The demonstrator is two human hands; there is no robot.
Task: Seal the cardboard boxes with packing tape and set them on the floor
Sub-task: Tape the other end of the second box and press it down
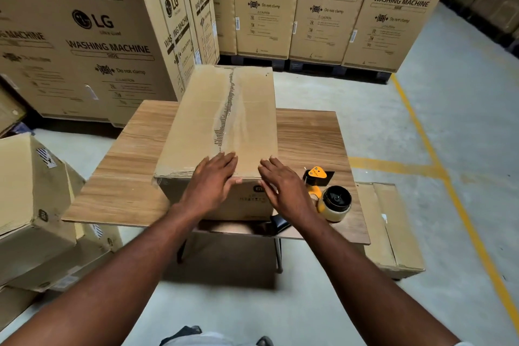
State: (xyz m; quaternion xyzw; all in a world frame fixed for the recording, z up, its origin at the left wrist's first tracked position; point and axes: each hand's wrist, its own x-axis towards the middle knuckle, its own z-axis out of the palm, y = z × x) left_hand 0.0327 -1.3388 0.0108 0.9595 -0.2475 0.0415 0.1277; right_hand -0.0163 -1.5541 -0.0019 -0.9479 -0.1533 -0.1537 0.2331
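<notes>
A long cardboard box (202, 121) lies on a small wooden table (309, 135), its top flaps closed and clear tape running along the centre seam. My left hand (213, 180) rests flat with straight fingers on the near end of the box top, its thumb over the front edge. My right hand (280, 185) is open with straight fingers at the box's near right corner. A yellow and black tape dispenser (328, 194) with a roll of clear tape sits on the table just right of my right hand.
Cardboard boxes (31, 194) are piled on the floor at left, and another box (393, 227) stands on the floor right of the table. Large washing-machine cartons (266, 8) line the back and left. Grey concrete floor with yellow lines (438, 171) spreads to the right.
</notes>
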